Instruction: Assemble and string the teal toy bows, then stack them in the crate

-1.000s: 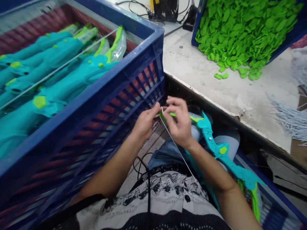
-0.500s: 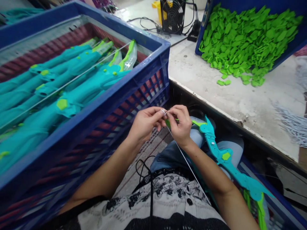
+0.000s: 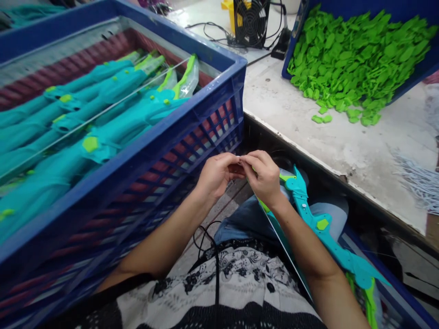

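Note:
A teal toy bow (image 3: 310, 214) with lime green tips lies across my lap, its upper tip under my fingers. My left hand (image 3: 217, 176) and my right hand (image 3: 265, 176) meet fingertip to fingertip at that tip, both pinched shut. A thin white bowstring (image 3: 283, 246) runs from my right hand down along my right forearm. What my left fingers pinch is hidden, likely the string's end.
A big blue crate (image 3: 192, 119) at my left holds several finished teal bows. On the white bench (image 3: 343, 137) at the right, a blue bin (image 3: 425, 64) spills small green plastic pieces (image 3: 346, 50). A black fan (image 3: 252, 20) with cables stands at the back. White strings (image 3: 416, 180) lie at the far right.
My hands have closed tighter together over the bow tip, hiding the string loop that showed between the fingertips. The view has shifted slightly.

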The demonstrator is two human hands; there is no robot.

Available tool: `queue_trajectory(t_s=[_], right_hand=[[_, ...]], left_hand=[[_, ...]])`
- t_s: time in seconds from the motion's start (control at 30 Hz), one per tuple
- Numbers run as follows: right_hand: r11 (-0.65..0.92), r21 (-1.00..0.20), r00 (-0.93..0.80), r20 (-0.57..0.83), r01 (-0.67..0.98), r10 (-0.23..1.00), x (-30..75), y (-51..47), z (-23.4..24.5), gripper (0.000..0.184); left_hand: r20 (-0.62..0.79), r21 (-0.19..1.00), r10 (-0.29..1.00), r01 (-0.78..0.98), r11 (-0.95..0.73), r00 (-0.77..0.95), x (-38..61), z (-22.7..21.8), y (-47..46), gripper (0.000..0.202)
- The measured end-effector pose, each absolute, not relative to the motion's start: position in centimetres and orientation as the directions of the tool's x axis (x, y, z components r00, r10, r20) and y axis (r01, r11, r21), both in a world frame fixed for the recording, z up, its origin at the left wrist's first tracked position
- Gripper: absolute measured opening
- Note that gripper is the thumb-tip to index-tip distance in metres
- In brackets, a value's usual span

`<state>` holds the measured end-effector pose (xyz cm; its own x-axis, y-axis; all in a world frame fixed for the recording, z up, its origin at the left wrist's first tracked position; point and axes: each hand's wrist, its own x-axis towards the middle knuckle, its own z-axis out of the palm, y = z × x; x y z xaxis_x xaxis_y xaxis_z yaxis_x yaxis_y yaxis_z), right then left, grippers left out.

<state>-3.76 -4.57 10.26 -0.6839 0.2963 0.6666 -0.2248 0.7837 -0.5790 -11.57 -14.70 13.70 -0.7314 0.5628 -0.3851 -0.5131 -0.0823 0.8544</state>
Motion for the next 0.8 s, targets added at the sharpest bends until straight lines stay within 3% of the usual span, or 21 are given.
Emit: queue_trajectory(t_s=[0.23, 0.3, 0.4, 0.53, 0.63, 0.8], right_hand=[[0.910, -0.395, -0.790, 0.595, -0.125, 0.150, -3.3, -3.5, 11.6, 0.028], [0.887, -0.438, -0.781, 0.601, -0.144, 0.170, -3.3, -3.5, 11.6, 0.025], [0.757, -0.615, -0.754, 0.599, -0.218, 0.270, -3.1, -3.4, 11.2, 0.017], [0.569, -0.788, -0.777, 0.505, -0.236, 0.377, -2.8, -3.2, 10.2, 0.013], [0.540, -0.807, -0.790, 0.484, -0.238, 0.375, -2.7, -3.4, 9.5, 0.013], [0.650, -0.709, -0.738, 0.588, -0.274, 0.331, -2.5, -4.3, 8.3, 0.014]], left_hand=[[-0.267, 0.954, 0.665, -0.286, 0.084, -0.697, -11.7, 13.6, -15.6, 0.018], [-0.220, 0.974, 0.666, -0.198, 0.111, -0.713, -11.6, 13.2, -15.7, 0.020], [-0.152, 0.986, 0.622, -0.073, 0.151, -0.768, -11.4, 12.7, -15.7, 0.021], [-0.068, 0.971, 0.594, 0.084, 0.225, -0.801, -11.2, 12.6, -15.9, 0.021], [-0.049, 0.938, 0.646, 0.187, 0.291, -0.762, -11.4, 12.8, -16.4, 0.024], [-0.025, 0.841, 0.697, 0.362, 0.402, -0.717, -11.8, 12.2, -17.5, 0.030]])
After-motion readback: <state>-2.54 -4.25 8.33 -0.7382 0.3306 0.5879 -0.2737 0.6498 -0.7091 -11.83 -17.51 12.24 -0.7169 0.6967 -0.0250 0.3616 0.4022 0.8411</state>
